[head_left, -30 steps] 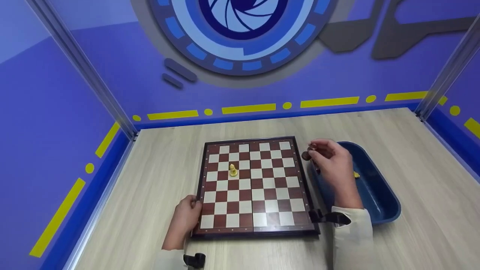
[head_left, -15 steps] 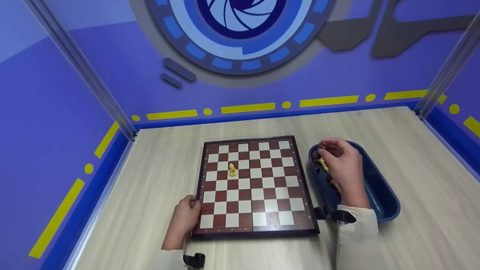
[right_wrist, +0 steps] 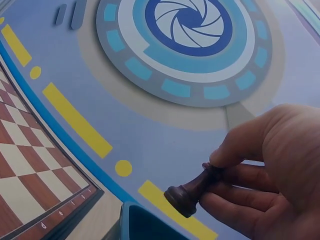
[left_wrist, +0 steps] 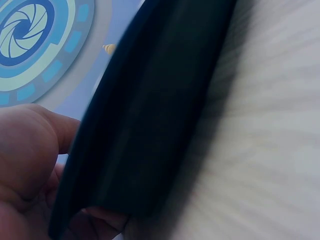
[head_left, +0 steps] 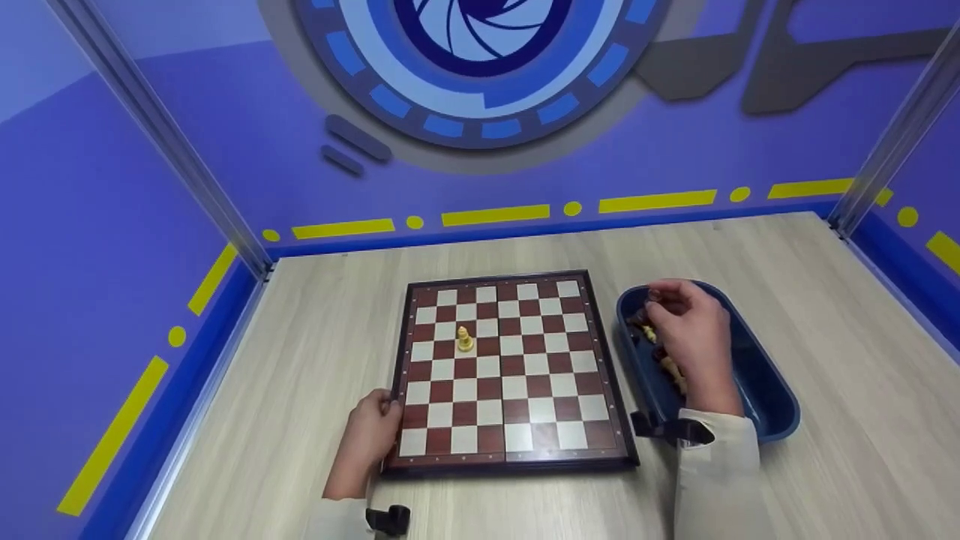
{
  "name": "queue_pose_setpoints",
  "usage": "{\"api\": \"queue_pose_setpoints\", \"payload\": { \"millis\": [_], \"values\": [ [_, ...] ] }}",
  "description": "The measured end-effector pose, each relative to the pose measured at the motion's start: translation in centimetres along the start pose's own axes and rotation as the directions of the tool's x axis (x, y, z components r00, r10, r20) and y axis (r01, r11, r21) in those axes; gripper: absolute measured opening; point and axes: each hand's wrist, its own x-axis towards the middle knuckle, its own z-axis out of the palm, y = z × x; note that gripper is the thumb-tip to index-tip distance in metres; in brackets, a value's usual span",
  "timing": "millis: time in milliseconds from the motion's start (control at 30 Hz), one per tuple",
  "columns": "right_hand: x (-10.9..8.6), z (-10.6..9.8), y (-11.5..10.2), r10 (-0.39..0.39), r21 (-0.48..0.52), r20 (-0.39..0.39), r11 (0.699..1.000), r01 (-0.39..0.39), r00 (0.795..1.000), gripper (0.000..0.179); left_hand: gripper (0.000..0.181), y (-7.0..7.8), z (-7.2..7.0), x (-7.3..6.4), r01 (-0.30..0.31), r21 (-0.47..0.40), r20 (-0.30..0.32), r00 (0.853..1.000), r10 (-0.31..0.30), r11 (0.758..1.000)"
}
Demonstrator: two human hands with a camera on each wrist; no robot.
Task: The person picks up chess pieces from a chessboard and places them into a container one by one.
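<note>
My left hand (head_left: 373,425) grips the left edge of the chessboard (head_left: 512,405), which lies unfolded on the table. In the left wrist view the thumb is against one face of the dark board side (left_wrist: 145,115), with fingertips under it. My right hand (head_left: 694,330) is above the blue tub (head_left: 780,420). Between thumb and fingers it pinches a dark chess piece (right_wrist: 187,195), tilted with its round base pointing down and left. A single pale yellow chess piece (head_left: 465,340) stands upright on the board's left half.
In the tub lie several loose chess pieces, among them a yellow one (head_left: 649,333) and a pale one (head_left: 670,369); the right hand hides part of them. Printed blue panels (head_left: 480,180) wall in the wooden table (head_left: 322,315) at the back and sides.
My right hand has moved right, from beside the board's right edge to over the tub, still holding the dark chess piece. The left hand and the board stay put.
</note>
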Motion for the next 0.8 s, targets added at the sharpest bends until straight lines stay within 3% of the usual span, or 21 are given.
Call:
{"api": "queue_pose_setpoints", "payload": {
  "millis": [267, 800],
  "values": [
    [-0.05, -0.45, 0.37, 0.050, -0.056, 0.063, 0.997, -0.046, 0.997, 0.031, 0.031, 0.03, -0.03, 0.08, -0.005, 0.016, -0.016, 1.000, 0.006, 1.000],
    [-0.05, 0.04, -0.09, 0.050, -0.045, 0.076, 0.998, -0.046, 0.996, 0.032, 0.031, -0.07, 0.10, 0.14, 0.002, 0.011, -0.018, 1.000, -0.002, 1.000]
  ]
}}
